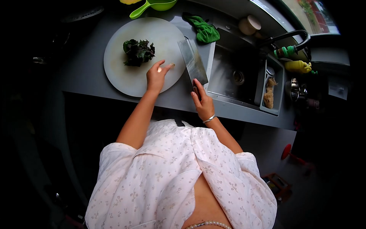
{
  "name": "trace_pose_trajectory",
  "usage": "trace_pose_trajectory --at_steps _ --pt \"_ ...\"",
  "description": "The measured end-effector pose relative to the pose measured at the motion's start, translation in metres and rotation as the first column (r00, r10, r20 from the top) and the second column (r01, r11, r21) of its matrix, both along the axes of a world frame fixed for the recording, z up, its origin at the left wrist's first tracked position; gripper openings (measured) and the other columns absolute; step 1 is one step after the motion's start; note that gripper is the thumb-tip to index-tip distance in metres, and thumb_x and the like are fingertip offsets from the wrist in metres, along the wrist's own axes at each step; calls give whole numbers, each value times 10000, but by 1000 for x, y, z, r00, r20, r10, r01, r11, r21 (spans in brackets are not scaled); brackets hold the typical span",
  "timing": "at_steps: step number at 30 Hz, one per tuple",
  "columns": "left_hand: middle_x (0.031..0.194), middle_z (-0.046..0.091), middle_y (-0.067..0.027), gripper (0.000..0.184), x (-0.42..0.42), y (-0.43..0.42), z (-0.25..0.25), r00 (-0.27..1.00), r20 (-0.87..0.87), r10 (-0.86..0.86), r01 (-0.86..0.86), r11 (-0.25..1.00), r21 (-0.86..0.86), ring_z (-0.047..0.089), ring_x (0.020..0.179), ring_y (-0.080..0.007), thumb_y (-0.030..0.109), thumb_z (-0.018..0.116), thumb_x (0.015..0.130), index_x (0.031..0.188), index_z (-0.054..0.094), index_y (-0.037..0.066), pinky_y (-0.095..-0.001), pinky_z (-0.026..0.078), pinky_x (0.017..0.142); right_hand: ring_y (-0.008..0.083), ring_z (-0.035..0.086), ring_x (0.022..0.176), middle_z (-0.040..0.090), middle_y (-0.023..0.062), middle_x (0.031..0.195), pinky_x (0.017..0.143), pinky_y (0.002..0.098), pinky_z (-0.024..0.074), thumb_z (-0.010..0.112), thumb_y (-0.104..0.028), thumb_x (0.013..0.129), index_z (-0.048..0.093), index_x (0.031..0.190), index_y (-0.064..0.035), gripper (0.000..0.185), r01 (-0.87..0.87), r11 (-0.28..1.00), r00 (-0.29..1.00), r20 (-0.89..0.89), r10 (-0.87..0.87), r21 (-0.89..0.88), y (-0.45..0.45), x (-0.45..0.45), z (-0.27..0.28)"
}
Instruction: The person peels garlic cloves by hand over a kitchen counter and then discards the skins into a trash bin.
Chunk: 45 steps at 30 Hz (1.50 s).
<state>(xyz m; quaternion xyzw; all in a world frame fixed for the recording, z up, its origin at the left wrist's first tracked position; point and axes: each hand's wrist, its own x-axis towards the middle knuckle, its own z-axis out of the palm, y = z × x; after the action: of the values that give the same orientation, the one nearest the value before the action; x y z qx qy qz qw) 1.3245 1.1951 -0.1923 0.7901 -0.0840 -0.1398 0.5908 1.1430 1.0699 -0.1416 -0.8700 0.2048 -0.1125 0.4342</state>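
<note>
My right hand (204, 101) is wrapped round the handle of a cleaver (193, 61). The wide blade points away from me, over the right edge of a round white cutting board (118, 78) and the grey counter strip beside the sink. Over the front right of the board is my left hand (155, 79), its thumb and forefinger apart. A small pale piece (173, 65) is by the thumb tip, too small to name. A tiny whitish spot shows between the fingers; I cannot make it out. Left of the hand, a heap of dark purple-green leaves (138, 52) lies on the board.
Right of the board is a sink (225, 72) with a black faucet (289, 36) and a side caddy (272, 93). A green cloth (206, 29) lies at its back left corner. Behind the board sits a green scoop (162, 4). A yellow bottle (297, 66) stands far right.
</note>
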Motion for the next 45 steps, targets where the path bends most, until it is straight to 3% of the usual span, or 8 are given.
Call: trace_pose_trajectory --at_steps 4,10,16,18,20,36,38,45 --pt "708 493 7 275 -12 32 24 825 -565 7 -237 912 -335 451 501 -68 263 628 877 1030 584 39 -226 341 411 329 653 753 663 158 929 633 371 518 565 -211 900 394 1382 -222 512 -28 992 986 162 48 -121 10 4 10" --pt "755 483 -57 157 -31 57 27 736 -677 -12 -437 756 -488 470 573 -124 130 418 860 970 481 37 -233 314 415 323 581 548 573 105 657 499 440 470 594 -226 873 351 1401 -255 582 -273 860 949 -266 168 -432 16 -2 -39" --pt "806 495 -74 170 -36 54 31 649 -746 -148 -477 685 -551 480 637 -150 103 443 855 994 485 14 -248 355 464 253 576 542 608 111 727 495 385 457 553 -182 912 369 1402 -228 525 -184 972 978 69 196 -145 8 4 -33" --pt "822 495 -80 183 -36 52 31 691 -715 -102 -428 740 -519 483 664 -151 54 453 845 1021 473 9 -252 369 482 187 542 483 579 81 671 456 345 437 543 -171 923 369 1406 -217 516 -159 987 959 235 161 -26 7 2 -19" --pt "830 498 -76 214 -34 49 33 692 -712 -119 -412 744 -525 488 648 -135 20 479 845 1057 457 6 -237 367 466 72 439 455 509 7 641 422 243 386 531 -152 933 365 1415 -189 511 -16 895 998 -47 41 447 7 -1 14" --pt "818 620 -126 265 24 -38 1 967 -148 -207 220 972 78 617 662 -209 93 640 791 1040 581 24 -317 499 618 83 453 413 548 22 606 395 245 370 547 -139 912 420 1385 -180 492 166 898 986 -101 -136 408 10 -30 26" --pt "885 614 -155 283 23 -38 -14 945 206 -256 226 962 155 619 761 -257 85 628 799 1070 581 21 -341 490 702 84 454 412 549 22 602 396 246 372 549 -143 912 418 1387 -181 494 178 896 983 -113 -144 408 9 -34 25" --pt "895 538 -141 198 -1 -22 13 969 94 -229 220 970 102 589 819 -304 53 604 816 1013 605 31 -360 480 743 97 460 407 551 38 593 397 254 374 559 -153 908 418 1385 -179 497 207 896 977 -132 -169 393 9 -44 24"
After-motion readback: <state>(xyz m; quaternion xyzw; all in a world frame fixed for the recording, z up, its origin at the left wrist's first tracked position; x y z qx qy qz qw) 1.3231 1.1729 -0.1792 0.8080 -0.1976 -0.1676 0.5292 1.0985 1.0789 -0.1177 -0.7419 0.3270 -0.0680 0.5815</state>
